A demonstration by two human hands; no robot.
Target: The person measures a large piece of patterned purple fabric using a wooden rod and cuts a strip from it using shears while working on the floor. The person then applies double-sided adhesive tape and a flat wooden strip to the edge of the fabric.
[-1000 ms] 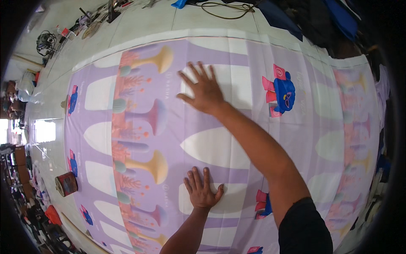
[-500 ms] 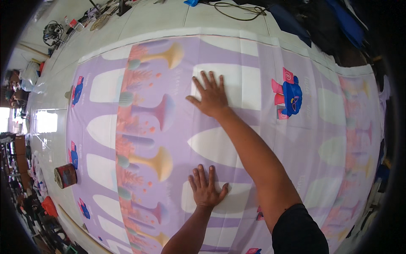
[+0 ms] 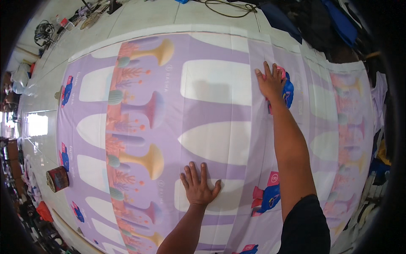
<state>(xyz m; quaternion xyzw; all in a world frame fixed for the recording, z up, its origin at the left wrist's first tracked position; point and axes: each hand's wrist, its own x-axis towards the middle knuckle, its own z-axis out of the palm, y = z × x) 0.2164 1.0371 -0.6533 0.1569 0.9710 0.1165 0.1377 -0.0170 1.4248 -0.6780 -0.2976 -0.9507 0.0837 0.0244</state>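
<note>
A large sheet of purple printed fabric (image 3: 203, 113) lies spread out, with white arches, coral and mushroom shapes and blue cartoon figures on it. My left hand (image 3: 198, 188) rests palm down on the near middle of the fabric, its fingers spread over a white panel. Farther off to the right, my right hand (image 3: 271, 84) is laid flat with fingers apart, partly covering a printed blue-and-pink figure (image 3: 289, 91). Neither hand holds anything. Folded layers and creases run through the fabric's right part, where the print looks paler.
A rusty red can (image 3: 58, 178) stands at the fabric's left edge. Beyond the far edge are a coiled cable (image 3: 230, 9) and dark cloths (image 3: 281, 21) on the pale tiled floor (image 3: 144, 19). A small fan (image 3: 44, 33) and clutter sit at the far left.
My right hand has moved rightward across the fabric, from a white panel onto the printed figure. My left hand stays flat on its panel. Another blue figure near my right forearm is more exposed.
</note>
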